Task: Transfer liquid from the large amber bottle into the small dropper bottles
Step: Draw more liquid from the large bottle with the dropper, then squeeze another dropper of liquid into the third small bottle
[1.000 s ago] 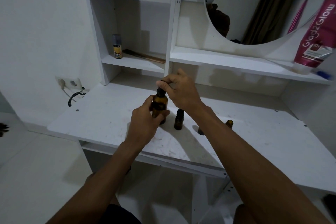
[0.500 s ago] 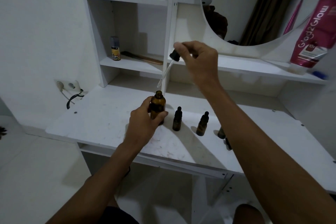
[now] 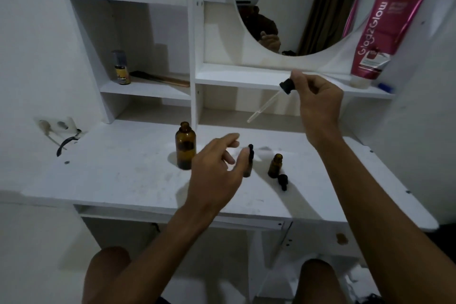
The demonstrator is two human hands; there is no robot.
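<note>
head view: uncapped large amber glass bottle [image 3: 185, 145] stands on the white desk [image 3: 123, 175]; the left hand [image 3: 217, 175], fingers loosely spread, hovers just beside a capped small amber dropper bottle [image 3: 249, 164] and could knock it into the open small amber bottle [image 3: 275, 165] nearby. the right hand [image 3: 318, 101] pinches a black-bulbed glass pipette [image 3: 268, 103], tilted over bare desk, where any drop would likely be lost.

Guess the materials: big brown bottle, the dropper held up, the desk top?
Big bottle: likely glass, glossy amber, see-through brown walls; plastic can't be ruled out.
Dropper: thin clear tube, glass or plastic, with a matte black top, probably rubber or plastic.
Desk top: white coated board with a dull finish, scuffed and stained, probably laminate over chipboard.
</note>
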